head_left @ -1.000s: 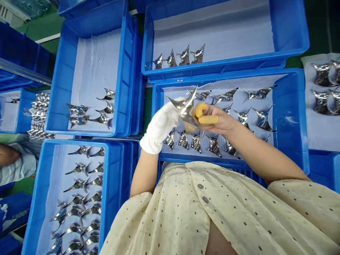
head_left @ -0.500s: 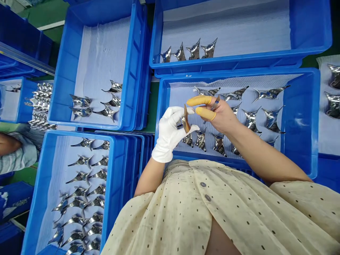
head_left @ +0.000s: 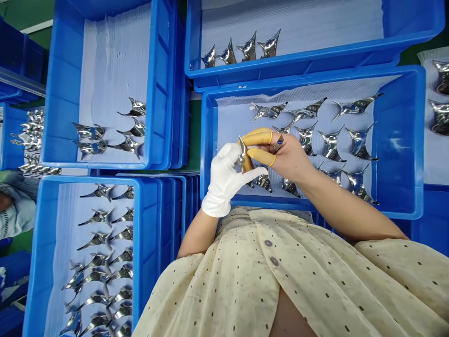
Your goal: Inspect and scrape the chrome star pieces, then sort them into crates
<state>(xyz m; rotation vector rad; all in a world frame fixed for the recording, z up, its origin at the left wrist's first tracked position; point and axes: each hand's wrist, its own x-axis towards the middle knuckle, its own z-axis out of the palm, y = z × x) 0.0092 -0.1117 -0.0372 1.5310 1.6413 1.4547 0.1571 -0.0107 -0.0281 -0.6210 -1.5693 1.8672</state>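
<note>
My left hand (head_left: 224,175), in a white glove, grips a shiny curved metal part (head_left: 246,161) with pointed tips, held upright above a blue crate (head_left: 312,206). From the right, my right hand (head_left: 277,152) pinches the same part near its upper end with two fingers in yellow finger cots. Against its fingers sits a small brownish piece with a blue spot (head_left: 279,142); I cannot tell its kind. Below and beyond the hands, similar polished metal parts (head_left: 331,144) lie in rows on the crate's white liner, some hidden by the hands.
Another blue crate (head_left: 298,70) behind holds several metal parts along its near side. To the left are two more crates, an upper one (head_left: 157,93) and a lower one (head_left: 138,252), both holding such parts. At the far left a person's sleeve (head_left: 17,215) shows.
My right hand has moved left and its yellow-tipped fingers now close on the metal part in my left hand. The view has shifted, so the crates on the left appear farther left.
</note>
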